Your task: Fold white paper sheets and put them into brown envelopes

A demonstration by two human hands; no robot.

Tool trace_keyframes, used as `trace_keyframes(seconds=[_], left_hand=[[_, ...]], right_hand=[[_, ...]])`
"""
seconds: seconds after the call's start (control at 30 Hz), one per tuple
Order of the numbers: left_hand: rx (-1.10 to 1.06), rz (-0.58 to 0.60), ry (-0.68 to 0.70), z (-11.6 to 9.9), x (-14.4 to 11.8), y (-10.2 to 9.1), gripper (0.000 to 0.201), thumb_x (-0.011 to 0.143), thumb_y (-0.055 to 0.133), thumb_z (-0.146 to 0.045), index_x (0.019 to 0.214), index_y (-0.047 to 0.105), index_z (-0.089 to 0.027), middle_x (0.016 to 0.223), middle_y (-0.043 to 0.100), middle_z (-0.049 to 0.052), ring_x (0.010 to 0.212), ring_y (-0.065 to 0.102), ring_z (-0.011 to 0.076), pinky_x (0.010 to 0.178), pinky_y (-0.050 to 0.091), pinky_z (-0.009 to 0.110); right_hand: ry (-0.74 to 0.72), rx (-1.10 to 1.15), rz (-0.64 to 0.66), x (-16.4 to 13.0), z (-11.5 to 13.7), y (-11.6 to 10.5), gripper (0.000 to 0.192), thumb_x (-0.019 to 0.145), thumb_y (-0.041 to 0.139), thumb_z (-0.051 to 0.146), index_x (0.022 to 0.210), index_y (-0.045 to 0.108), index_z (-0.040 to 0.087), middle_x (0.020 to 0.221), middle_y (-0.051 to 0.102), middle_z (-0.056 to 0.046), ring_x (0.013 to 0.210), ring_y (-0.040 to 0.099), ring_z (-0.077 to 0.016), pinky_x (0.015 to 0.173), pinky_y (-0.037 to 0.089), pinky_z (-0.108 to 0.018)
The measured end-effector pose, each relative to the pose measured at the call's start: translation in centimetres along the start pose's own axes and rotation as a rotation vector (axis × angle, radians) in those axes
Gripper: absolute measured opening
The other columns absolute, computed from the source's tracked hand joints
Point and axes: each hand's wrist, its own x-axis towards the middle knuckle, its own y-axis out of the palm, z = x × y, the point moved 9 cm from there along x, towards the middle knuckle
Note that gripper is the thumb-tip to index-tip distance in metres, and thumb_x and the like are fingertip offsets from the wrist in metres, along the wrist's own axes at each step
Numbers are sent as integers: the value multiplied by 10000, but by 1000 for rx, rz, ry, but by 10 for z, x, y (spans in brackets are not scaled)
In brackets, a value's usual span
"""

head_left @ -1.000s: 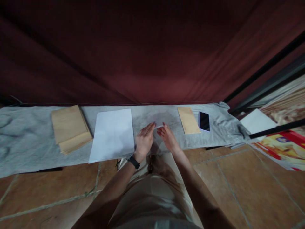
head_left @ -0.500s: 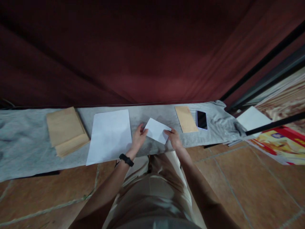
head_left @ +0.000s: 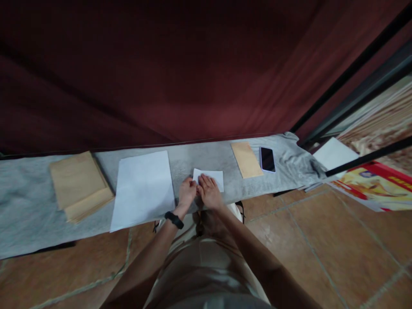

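A small folded white paper (head_left: pixel 212 178) lies flat on the grey cloth (head_left: pixel 28 206) in front of me. My left hand (head_left: pixel 187 192) and my right hand (head_left: pixel 209 191) rest side by side on its near edge, fingers pressing down on it. A black watch sits on my left wrist. Left of the hands lies a stack of white sheets (head_left: pixel 141 189). A pile of brown envelopes (head_left: pixel 79 184) sits further left.
A single brown envelope (head_left: pixel 246 159) and a dark phone (head_left: pixel 267 159) lie to the right on the cloth. A dark red curtain (head_left: pixel 161 73) hangs behind. White paper (head_left: pixel 334 153) and a colourful poster (head_left: pixel 376 184) lie on the tiled floor (head_left: pixel 322 249) at right.
The folded paper was held tilted between both hands half a second ago; now it lies flat on the cloth, and both hands have come together on its near edge.
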Motion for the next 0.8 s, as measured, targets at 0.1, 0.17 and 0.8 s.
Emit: trace_keyframes(seconds=[0.1, 0.17, 0.8], left_hand=[[58, 26, -11, -1, -3, 0, 187, 912, 501, -240, 980, 663, -174, 653, 678, 14, 439, 611, 154, 491, 458, 249], [88, 36, -14, -2, -3, 0, 192, 916, 492, -238, 989, 658, -174, 610, 652, 0, 408, 587, 151, 471, 433, 243], [123, 144, -145, 8, -3, 6, 222, 979, 430, -227, 1106, 598, -156, 645, 670, 22, 487, 662, 182, 488, 494, 254]], right_hand=[[18, -99, 3, -7, -1, 8, 535, 1067, 417, 383, 1549, 446, 153, 1610, 432, -124, 1516, 363, -250, 1256, 258, -446], [37, -137, -19, -10, -12, 3, 538, 1070, 410, 387, 1552, 440, 149, 1618, 418, -121, 1512, 369, -258, 1252, 254, -444], [155, -304, -164, -26, -83, -37, 553, 1068, 372, 381, 1548, 444, 115, 1593, 453, -141, 1480, 413, -288, 1240, 247, -480]])
